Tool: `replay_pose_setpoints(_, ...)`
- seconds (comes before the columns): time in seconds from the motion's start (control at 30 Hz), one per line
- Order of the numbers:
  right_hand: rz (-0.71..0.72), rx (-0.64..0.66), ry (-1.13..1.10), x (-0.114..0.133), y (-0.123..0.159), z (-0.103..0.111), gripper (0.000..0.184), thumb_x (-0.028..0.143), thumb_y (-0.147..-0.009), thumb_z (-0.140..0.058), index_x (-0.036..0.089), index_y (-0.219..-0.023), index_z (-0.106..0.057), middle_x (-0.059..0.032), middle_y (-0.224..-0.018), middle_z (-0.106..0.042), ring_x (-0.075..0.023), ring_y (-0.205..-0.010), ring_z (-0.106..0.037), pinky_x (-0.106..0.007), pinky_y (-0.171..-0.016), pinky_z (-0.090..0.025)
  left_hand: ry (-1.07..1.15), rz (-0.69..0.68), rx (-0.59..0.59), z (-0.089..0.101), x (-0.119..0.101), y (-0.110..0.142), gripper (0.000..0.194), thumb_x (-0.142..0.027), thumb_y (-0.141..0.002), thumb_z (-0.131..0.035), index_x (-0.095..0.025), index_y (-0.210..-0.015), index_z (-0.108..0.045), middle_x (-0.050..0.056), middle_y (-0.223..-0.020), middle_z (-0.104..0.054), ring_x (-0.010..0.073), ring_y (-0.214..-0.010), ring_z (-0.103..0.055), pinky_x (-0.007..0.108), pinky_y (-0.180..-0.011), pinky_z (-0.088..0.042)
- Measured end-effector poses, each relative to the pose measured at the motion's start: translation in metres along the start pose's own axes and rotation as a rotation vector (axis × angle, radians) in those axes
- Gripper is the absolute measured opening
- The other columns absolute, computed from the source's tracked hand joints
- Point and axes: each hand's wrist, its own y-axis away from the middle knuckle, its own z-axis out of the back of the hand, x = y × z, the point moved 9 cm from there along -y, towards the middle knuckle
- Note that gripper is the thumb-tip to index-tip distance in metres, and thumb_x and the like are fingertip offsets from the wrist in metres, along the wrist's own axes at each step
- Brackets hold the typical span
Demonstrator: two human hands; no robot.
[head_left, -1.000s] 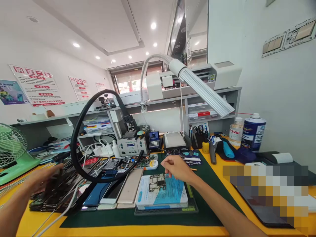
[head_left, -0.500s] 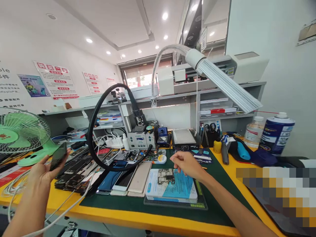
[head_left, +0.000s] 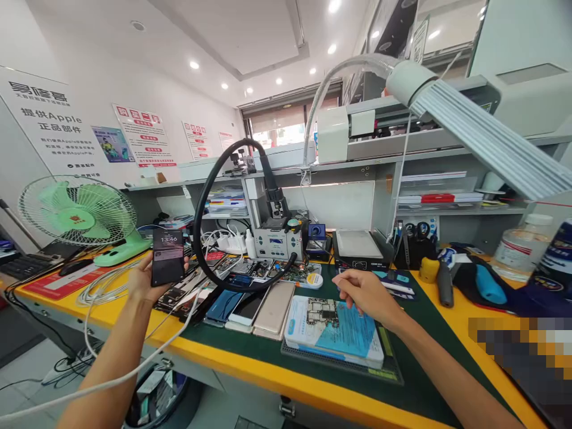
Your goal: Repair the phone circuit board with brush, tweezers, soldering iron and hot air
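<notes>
A smartphone (head_left: pixel 168 258) with its lock screen lit, reading 13:46, is held nearly upright in my left hand (head_left: pixel 143 279), over the left side of the bench. My right hand (head_left: pixel 364 295) hovers above the right part of a blue-and-white box (head_left: pixel 353 339), fingers curled and pressed together; whether something small sits in them is hidden. On that box lies a bare phone circuit board (head_left: pixel 322 312), left of my right fingers. Beside the box rest a gold phone (head_left: pixel 274 310), a white-framed phone (head_left: pixel 248 311) and a blue phone back (head_left: pixel 223 304).
A black hose (head_left: pixel 199 232) loops up from the hot-air station (head_left: pixel 277 243). A lamp (head_left: pixel 473 125) hangs over the right side. At left stand a green fan (head_left: pixel 75 217) and coiled white cables (head_left: pixel 105 286). A white cable (head_left: pixel 147 364) crosses my left forearm. Below is a bin (head_left: pixel 187 399).
My left hand has turned the phone so its lit screen faces me. The view has swung left. My right hand stays over the box, its fingers still curled.
</notes>
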Motion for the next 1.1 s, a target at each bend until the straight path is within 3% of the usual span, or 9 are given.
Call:
replay_pose_setpoints(0.3,0.005,0.015,-0.019,-0.003,-0.001,-0.003,0.026,0.038,-0.090,-0.061,0.014,-0.097,-0.068,-0.0034,-0.070,-0.065,-0.0134,-0.053,-0.058,-0.020,-0.038,-0.037,-0.028,0.016,0.016,0.000,0.007,-0.004,0.051,-0.039,-0.098,-0.044,-0.004,-0.132,-0.059,0.024,-0.111,-0.074,0.0349,-0.098,-0.074,0.052,-0.081,-0.063)
replay_pose_setpoints(0.77,0.030,0.029,0.016,-0.001,0.000,-0.005,0.027,0.039,-0.093,-0.057,0.015,-0.096,-0.068,-0.0046,-0.072,-0.067,-0.0141,-0.054,-0.060,-0.022,-0.040,-0.038,-0.083,0.052,-0.048,0.009,0.008,0.000,0.056,-0.037,-0.097,-0.036,0.002,-0.135,-0.052,0.027,-0.109,-0.072,0.0361,-0.101,-0.072,0.053,-0.078,-0.063)
replay_pose_setpoints(0.93,0.027,0.021,0.042,0.001,0.001,-0.005,0.028,0.040,-0.092,-0.059,0.015,-0.096,-0.070,-0.0052,-0.072,-0.069,-0.0145,-0.054,-0.060,-0.023,-0.041,-0.038,-0.107,0.022,-0.030,0.008,0.011,0.003,0.052,-0.039,-0.102,-0.031,-0.004,-0.129,-0.059,0.022,-0.110,-0.072,0.0315,-0.103,-0.071,0.050,-0.083,-0.062)
replay_pose_setpoints(1.0,0.022,0.020,0.049,0.000,0.001,-0.006,0.028,0.040,-0.092,-0.058,0.015,-0.098,-0.070,-0.0051,-0.072,-0.070,-0.0147,-0.054,-0.060,-0.023,-0.041,-0.038,-0.119,0.019,-0.030,0.008,0.013,0.004,0.053,-0.047,-0.104,-0.035,-0.007,-0.127,-0.060,0.019,-0.114,-0.070,0.0284,-0.103,-0.069,0.048,-0.086,-0.060)
replay_pose_setpoints(1.1,0.023,0.023,0.063,0.000,0.001,-0.007,0.027,0.039,-0.093,-0.056,0.016,-0.097,-0.069,-0.0043,-0.072,-0.069,-0.0146,-0.055,-0.061,-0.023,-0.041,-0.037,-0.137,0.017,-0.035,0.008,0.016,0.006,0.045,-0.049,-0.100,-0.054,-0.014,-0.128,-0.059,0.013,-0.124,-0.064,0.0242,-0.106,-0.066,0.045,-0.090,-0.058)
